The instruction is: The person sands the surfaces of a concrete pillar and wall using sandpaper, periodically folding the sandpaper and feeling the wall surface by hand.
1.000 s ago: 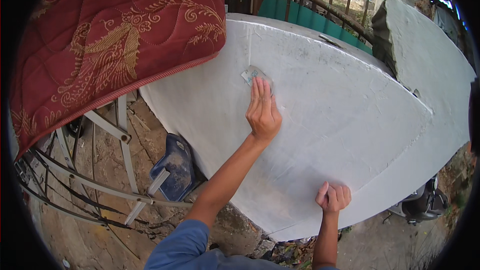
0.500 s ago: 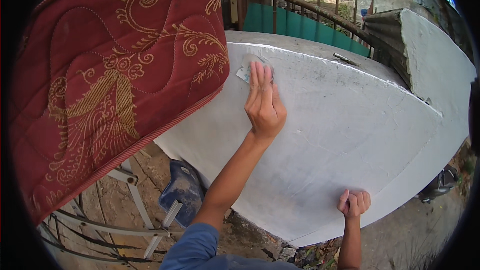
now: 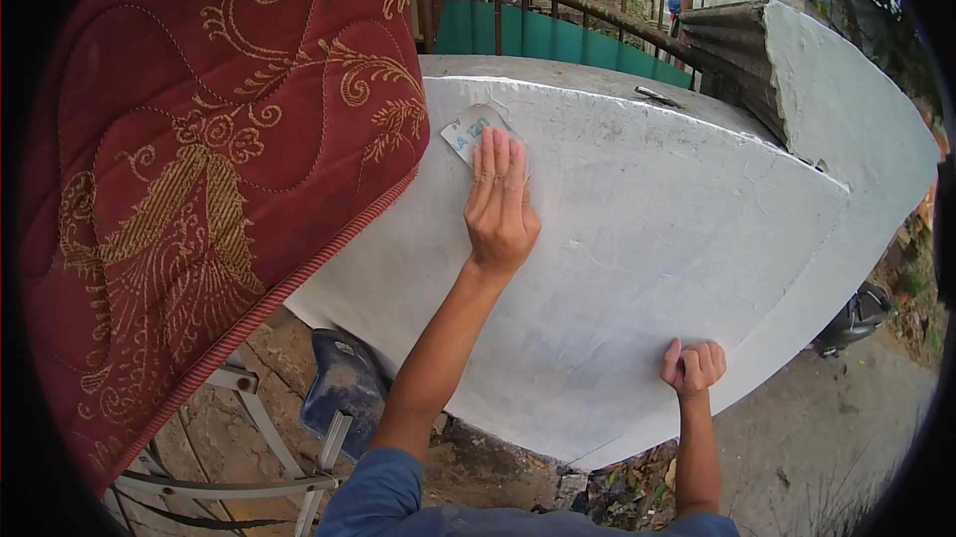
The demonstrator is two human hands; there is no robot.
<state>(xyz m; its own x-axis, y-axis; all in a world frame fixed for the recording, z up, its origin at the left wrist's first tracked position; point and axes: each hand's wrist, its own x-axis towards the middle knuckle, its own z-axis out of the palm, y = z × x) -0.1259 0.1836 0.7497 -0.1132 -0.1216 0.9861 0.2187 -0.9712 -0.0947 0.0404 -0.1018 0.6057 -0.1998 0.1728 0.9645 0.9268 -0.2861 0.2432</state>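
Note:
A smooth white-coated wall panel (image 3: pixel 597 268) fills the middle of the view. Near its upper left corner, my left hand (image 3: pixel 501 223) lies with fingers stretched and close together, pressing a small grey sheet of sandpaper (image 3: pixel 463 135) against the white face. The sheet's printed back sticks out past the fingertips on the left, and the rest is under the fingers. Lower right, my right hand (image 3: pixel 694 366) is curled into a fist at the panel's lower part. Nothing shows in that fist; whether it touches the surface I cannot tell.
A red quilted mattress (image 3: pixel 229 168) with gold embroidery stands close on the left, above a metal frame (image 3: pixel 269 427). A dark blue plastic object (image 3: pixel 344 388) sits below the panel. Behind are a green sheet fence (image 3: pixel 558 44) and another white panel (image 3: pixel 836 89).
The view has shifted a little, so the scene sits further left and higher. More of the sandpaper shows beyond my left fingertips. My right fist has risen slightly along the panel.

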